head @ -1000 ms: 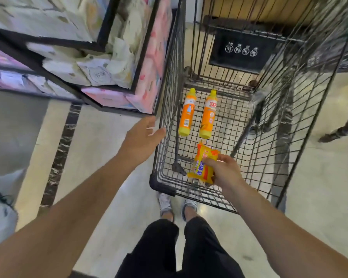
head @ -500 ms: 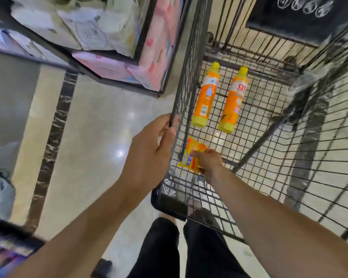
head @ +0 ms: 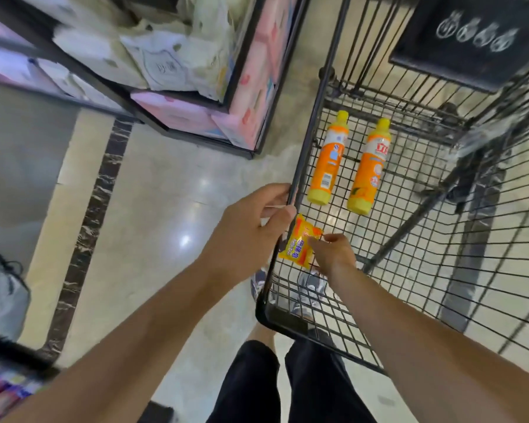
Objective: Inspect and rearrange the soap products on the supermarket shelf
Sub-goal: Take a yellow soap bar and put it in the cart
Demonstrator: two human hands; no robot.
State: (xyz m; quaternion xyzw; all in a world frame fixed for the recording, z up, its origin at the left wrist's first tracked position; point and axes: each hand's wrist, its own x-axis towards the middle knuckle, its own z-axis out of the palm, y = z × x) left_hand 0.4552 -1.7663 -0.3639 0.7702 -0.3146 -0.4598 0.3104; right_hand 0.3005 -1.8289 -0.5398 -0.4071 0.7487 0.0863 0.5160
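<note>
1. Fingers of the left hand (head: pixel 251 227) curl round the top wire of the shopping cart (head: pixel 303 138) on its near-left side, which looks meant to steady the cart while the other arm reaches in.
2. The right hand (head: pixel 333 254) is down inside the cart, thumb and fingers pinching a yellow-orange soap packet (head: pixel 298 242) just above the wire floor at the near-left corner; whether the packet rests on the floor cannot be told.
3. Two orange detergent bottles (head: pixel 327 160) lie side by side on the cart floor beyond the packet, caps pointing away, apart from it and from each other.
4. Most of the cart floor right of the bottles is bare wire, so there is room to lift the packet straight up; the left wall and the gripping hand sit close beside it.
5. Left of the cart, a shelf (head: pixel 177 117) of pink and white packs stands across a strip of open floor.
</note>
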